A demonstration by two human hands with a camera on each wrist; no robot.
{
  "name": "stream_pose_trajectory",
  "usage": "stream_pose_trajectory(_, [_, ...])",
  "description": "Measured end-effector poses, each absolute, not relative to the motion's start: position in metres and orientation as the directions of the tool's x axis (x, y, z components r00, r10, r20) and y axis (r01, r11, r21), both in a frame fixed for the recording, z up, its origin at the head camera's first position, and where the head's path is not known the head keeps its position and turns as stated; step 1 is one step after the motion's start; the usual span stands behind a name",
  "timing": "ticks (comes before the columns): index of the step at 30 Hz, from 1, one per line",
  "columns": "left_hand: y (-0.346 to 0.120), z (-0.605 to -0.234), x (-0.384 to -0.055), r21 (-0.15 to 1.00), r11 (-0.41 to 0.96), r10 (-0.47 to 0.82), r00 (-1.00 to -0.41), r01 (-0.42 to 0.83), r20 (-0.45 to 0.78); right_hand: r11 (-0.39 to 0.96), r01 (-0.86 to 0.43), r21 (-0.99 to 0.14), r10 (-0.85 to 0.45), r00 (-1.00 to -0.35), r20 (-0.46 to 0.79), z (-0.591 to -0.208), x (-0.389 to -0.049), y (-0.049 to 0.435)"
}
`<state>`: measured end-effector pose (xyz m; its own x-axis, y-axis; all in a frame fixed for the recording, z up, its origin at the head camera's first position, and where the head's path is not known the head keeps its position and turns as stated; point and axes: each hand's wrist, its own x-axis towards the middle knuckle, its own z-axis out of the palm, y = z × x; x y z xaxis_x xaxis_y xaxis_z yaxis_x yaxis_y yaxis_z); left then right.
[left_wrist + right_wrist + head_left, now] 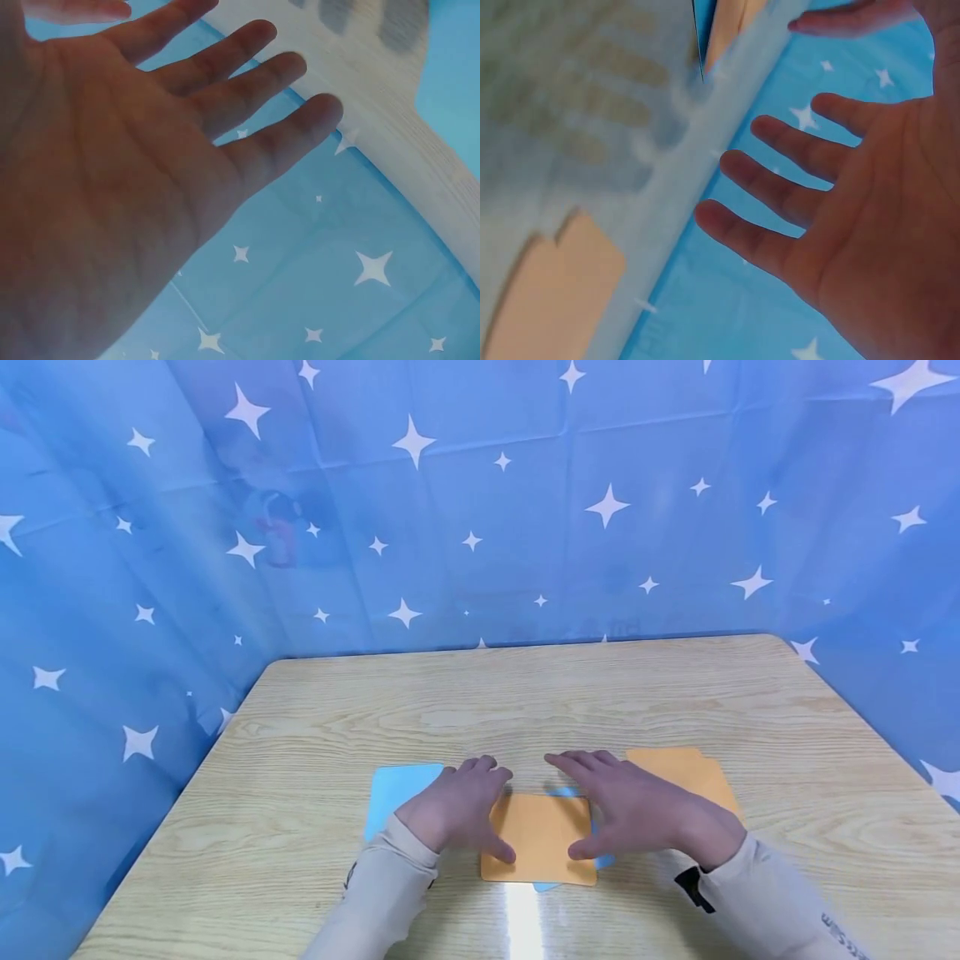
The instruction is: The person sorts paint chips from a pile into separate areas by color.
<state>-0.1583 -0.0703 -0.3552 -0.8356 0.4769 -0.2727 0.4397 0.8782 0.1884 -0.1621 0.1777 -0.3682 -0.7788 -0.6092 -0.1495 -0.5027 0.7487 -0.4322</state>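
Observation:
An orange card (542, 839) lies near the table's front, between my two hands, over a blue card (604, 862) that shows only at its edges. My left hand (467, 806) is spread at its left side, the thumb over the card. Opposite it, my right hand (628, 802) has its fingers apart and its thumb over the right side. Both palms look bare in the wrist views, on the left hand (112, 165) and on the right hand (877, 225). Whether the thumbs touch the card, I cannot tell.
Left of my left hand lies a light blue card (395, 789), partly covered by that hand. Overlapping orange cards (678, 767) lie behind my right forearm. The wooden table (510, 710) ends at a blue curtain (480, 510) with white stars.

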Motion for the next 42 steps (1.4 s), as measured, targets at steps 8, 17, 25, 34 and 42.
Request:
stream_pose_trajectory(8, [-0.061, -0.364, -0.152, 0.138, 0.872, 0.490, -0.825, 0.470, -0.282, 0.720, -0.581, -0.379, -0.661, -0.741, -0.120, -0.382, -0.154, 0.162])
stream_pose_trajectory(17, [-0.053, -0.368, -0.147, 0.066, 0.853, 0.517, -0.819, 0.518, -0.247, 0.708, -0.623, -0.332, -0.679, -0.731, -0.075, -0.385, -0.151, 0.158])
stream_pose_trajectory(25, [-0.046, -0.367, -0.142, 0.013, 0.842, 0.526, -0.815, 0.539, -0.243, 0.713, -0.635, -0.298, -0.679, -0.732, -0.065, -0.385, -0.149, 0.157])
stream_pose_trajectory(34, [-0.048, -0.365, -0.141, 0.021, 0.841, 0.530, -0.817, 0.540, -0.226, 0.720, -0.640, -0.267, -0.679, -0.729, -0.083, -0.381, -0.149, 0.158])
stream_pose_trajectory(42, [-0.054, -0.357, -0.143, 0.045, 0.825, 0.562, -0.809, 0.563, -0.173, 0.714, -0.622, -0.322, -0.666, -0.745, -0.036, -0.369, -0.150, 0.162])
